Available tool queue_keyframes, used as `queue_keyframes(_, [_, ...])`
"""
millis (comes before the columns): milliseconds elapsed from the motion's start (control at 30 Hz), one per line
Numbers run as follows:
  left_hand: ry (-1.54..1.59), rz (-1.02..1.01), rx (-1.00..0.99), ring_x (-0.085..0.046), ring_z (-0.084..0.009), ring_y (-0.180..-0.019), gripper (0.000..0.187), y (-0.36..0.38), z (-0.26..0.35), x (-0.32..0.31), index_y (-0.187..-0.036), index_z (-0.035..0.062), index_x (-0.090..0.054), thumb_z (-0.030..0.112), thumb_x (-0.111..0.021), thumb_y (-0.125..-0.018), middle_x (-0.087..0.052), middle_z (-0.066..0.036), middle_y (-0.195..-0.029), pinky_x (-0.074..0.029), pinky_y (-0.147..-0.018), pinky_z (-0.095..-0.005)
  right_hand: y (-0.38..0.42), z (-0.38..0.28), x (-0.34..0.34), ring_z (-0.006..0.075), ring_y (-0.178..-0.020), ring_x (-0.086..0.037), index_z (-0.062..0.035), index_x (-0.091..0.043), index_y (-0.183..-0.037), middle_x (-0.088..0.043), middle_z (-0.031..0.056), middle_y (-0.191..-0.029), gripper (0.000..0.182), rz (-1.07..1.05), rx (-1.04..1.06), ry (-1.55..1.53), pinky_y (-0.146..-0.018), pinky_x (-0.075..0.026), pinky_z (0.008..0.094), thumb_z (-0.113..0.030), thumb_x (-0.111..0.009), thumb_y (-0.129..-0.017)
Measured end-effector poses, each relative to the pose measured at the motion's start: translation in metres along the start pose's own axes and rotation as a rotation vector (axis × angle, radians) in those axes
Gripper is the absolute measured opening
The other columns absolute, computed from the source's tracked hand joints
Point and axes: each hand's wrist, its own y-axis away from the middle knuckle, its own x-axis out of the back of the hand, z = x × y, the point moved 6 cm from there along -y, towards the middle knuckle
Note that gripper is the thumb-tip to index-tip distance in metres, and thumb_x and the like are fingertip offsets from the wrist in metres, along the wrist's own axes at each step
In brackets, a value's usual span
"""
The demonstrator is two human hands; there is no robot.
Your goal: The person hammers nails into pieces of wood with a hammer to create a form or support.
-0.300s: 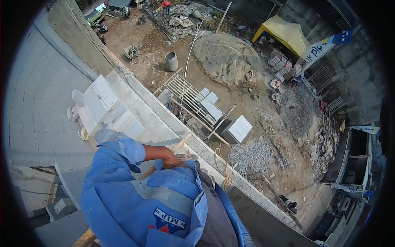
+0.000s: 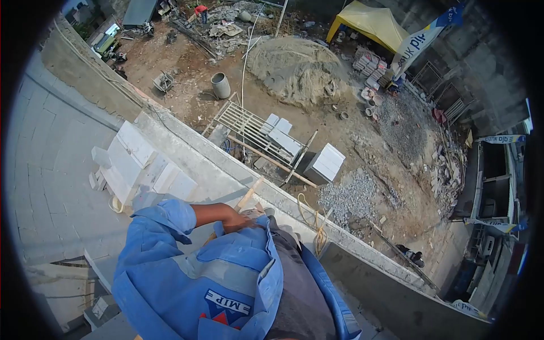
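Note:
My left hand (image 2: 238, 220) lies against the front of my open blue jacket (image 2: 187, 277), at about waist height. Its fingers are bent inward and mostly lost against the cloth, so I cannot make out whether they grip anything. A wooden pole (image 2: 249, 194) passes under the forearm, its far end on the concrete ledge. Past the hand, a yellowish rope (image 2: 321, 238) hangs over that ledge. No part of my right hand shows.
White blocks (image 2: 133, 153) are stacked left of me, beside the concrete ledge (image 2: 198, 164). Below the drop are a metal frame (image 2: 255, 133), more white blocks (image 2: 327, 164), a concrete pipe (image 2: 220, 86), a sand pile (image 2: 300, 71) and a yellow tent (image 2: 371, 25). A person in red stands far off.
The view has shifted slightly, so the yard below sits farther left and a little higher at the top. My left hand keeps its place against the jacket.

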Motion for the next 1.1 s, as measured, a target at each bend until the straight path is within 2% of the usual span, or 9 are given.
queue_keyframes(133, [-0.028,0.106,-0.035,-0.023,-0.0415,-0.144,0.102,0.008,-0.03,-0.021,-0.155,0.0051,-0.008,0.03,-0.07,-0.079,-0.018,-0.027,-0.157,-0.02,-0.118,-0.045,0.006,0.036,-0.018,0.035,-0.115,-0.06,-0.0161,-0.068,-0.118,-0.064,0.0136,-0.126,0.043,-0.12,0.137,0.292,-0.094,-0.044,0.0527,-0.048,-0.057,-0.092])
queue_keyframes(333, [0.432,0.04,0.115,-0.014,-0.0416,-0.147,0.104,0.056,-0.008,0.007,-0.155,0.0027,-0.007,0.036,-0.071,-0.079,-0.013,-0.028,-0.158,-0.016,-0.12,-0.0444,0.021,0.036,-0.012,0.0299,-0.12,-0.056,-0.022,-0.067,-0.12,-0.058,0.0047,-0.132,0.04,-0.053,0.195,0.198,-0.096,-0.044,0.0511,-0.045,-0.067,-0.088])
queue_keyframes(367, [0.393,0.024,0.1,-0.014,-0.0416,-0.147,0.104,0.059,0.029,0.031,-0.155,0.0027,-0.007,0.036,-0.071,-0.079,-0.013,-0.028,-0.158,-0.016,-0.12,-0.0444,0.017,0.036,-0.012,0.0292,-0.12,-0.056,-0.0225,-0.067,-0.12,-0.058,0.0039,-0.132,0.039,-0.019,0.188,0.174,-0.095,-0.044,0.0508,-0.045,-0.067,-0.087])
queue_keyframes(433, [0.926,0.221,0.264,-0.013,-0.0403,-0.147,0.108,0.088,0.116,0.068,-0.155,0.0041,-0.011,0.04,-0.074,-0.076,-0.012,-0.026,-0.159,-0.016,-0.12,-0.0435,0.021,0.037,-0.011,0.0285,-0.12,-0.057,-0.0229,-0.067,-0.119,-0.058,0.0032,-0.132,0.039,-0.03,0.172,0.208,-0.096,-0.044,0.0505,-0.044,-0.068,-0.087])
queue_keyframes(700, [0.914,0.184,0.387,-0.015,-0.0402,-0.146,0.107,0.087,0.181,0.101,-0.155,0.0068,-0.017,0.043,-0.077,-0.074,-0.013,-0.024,-0.16,-0.016,-0.119,-0.0434,0.021,0.036,-0.011,0.0263,-0.122,-0.057,-0.0244,-0.067,-0.118,-0.058,0.0008,-0.132,0.037,-0.047,0.155,0.218,-0.097,-0.043,0.0498,-0.044,-0.068,-0.087])
queue_keyframes(867, [0.926,0.15,0.371,-0.015,-0.0401,-0.147,0.106,0.09,0.158,0.089,-0.155,0.0064,-0.017,0.043,-0.076,-0.074,-0.014,-0.025,-0.159,-0.016,-0.119,-0.0435,0.021,0.035,-0.008,0.0256,-0.121,-0.057,-0.0243,-0.067,-0.119,-0.058,0.0005,-0.133,0.036,-0.037,0.159,0.221,-0.097,-0.043,0.0479,-0.043,-0.069,-0.087])
queue_keyframes(933, [0.648,0.475,0.078,-0.052,-0.0198,-0.125,0.043,0.094,0.153,0.096,-0.136,-0.0047,-0.052,0.011,-0.057,-0.097,-0.055,-0.014,-0.137,-0.037,-0.108,-0.0311,0.02,0.034,-0.01,0.0254,-0.121,-0.058,-0.0241,-0.067,-0.119,-0.058,0.0004,-0.133,0.036,-0.026,0.156,0.219,-0.097,-0.043,0.0472,-0.042,-0.069,-0.087])
queue_keyframes(1067, [0.699,0.505,-0.1,-0.052,-0.0198,-0.125,0.042,0.094,0.144,0.097,-0.136,-0.0056,-0.052,0.011,-0.057,-0.097,-0.056,-0.014,-0.136,-0.038,-0.107,-0.0311,0.022,0.034,-0.009,0.0245,-0.121,-0.058,-0.0239,-0.067,-0.119,-0.059,0.0,-0.133,0.035,-0.039,0.161,0.227,-0.097,-0.043,0.0466,-0.041,-0.069,-0.087])
queue_keyframes(1100, [0.836,0.344,0.138,-0.033,-0.0298,-0.136,0.073,0.093,0.153,0.098,-0.145,0.0006,-0.034,0.028,-0.066,-0.086,-0.035,-0.019,-0.148,-0.027,-0.113,-0.037,0.022,0.035,-0.009,0.0241,-0.121,-0.058,-0.024,-0.067,-0.118,-0.06,0.0,-0.132,0.035,-0.037,0.155,0.23,-0.097,-0.043,0.0466,-0.041,-0.069,-0.087])
